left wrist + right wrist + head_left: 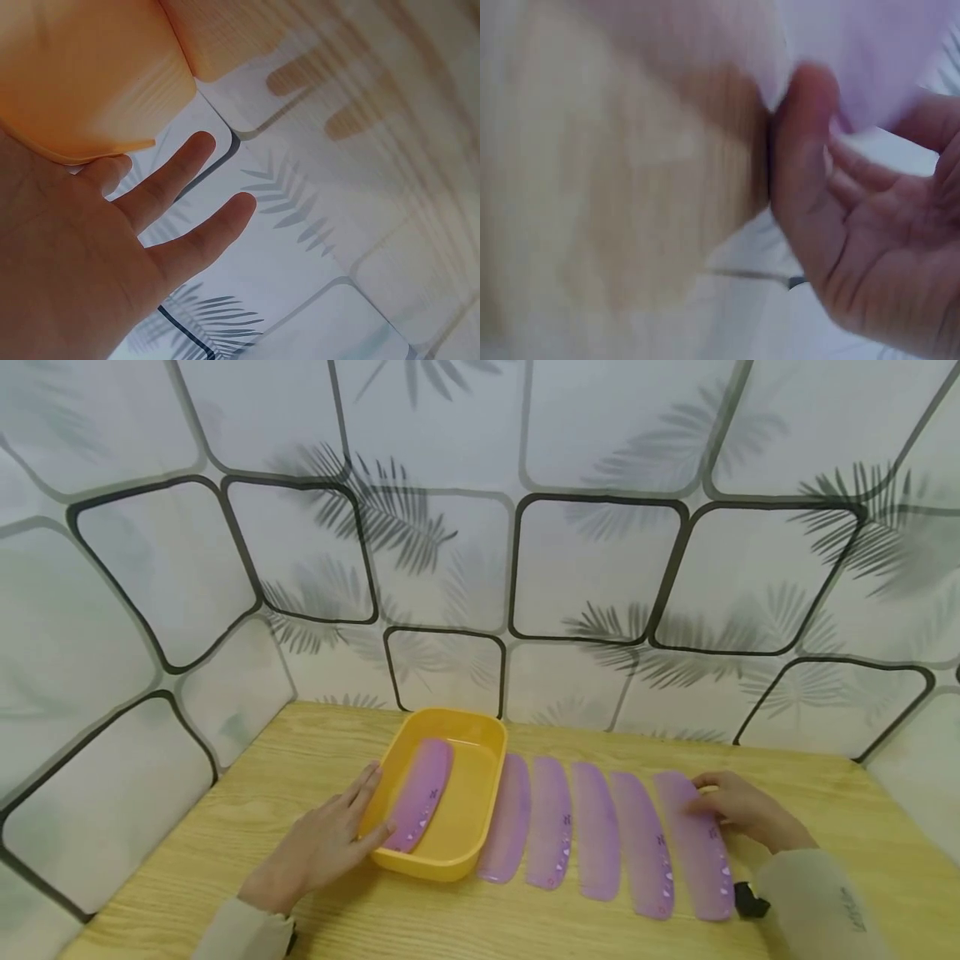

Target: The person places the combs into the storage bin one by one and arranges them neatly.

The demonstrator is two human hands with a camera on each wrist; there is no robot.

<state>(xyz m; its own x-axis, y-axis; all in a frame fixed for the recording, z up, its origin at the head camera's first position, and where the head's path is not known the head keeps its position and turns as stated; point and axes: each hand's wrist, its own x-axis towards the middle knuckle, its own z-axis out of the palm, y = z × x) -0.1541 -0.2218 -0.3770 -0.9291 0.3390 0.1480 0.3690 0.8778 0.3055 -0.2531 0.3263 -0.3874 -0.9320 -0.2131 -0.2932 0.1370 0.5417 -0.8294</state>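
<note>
My right hand (738, 810) pinches the rightmost purple comb (692, 843) by its right side; in the right wrist view, thumb and fingers (804, 112) meet at the edge of the blurred comb (877, 52). To its left, several more purple combs (600, 839) lie side by side, some with a small printed pattern along one edge. One more comb (426, 793) rests tilted inside a yellow tray (495, 768). My left hand (322, 839) rests against the tray's left side, its thumb at the rim. The left wrist view shows its fingers (217, 229) extended and spread beside the orange-looking tray wall (97, 67).
The wooden table (315, 752) meets a patterned wall covering (450, 568) at the back, with another panel (97, 693) on the left. Near my right wrist sits a small black object (750, 900). The tray stands directly left of the comb row.
</note>
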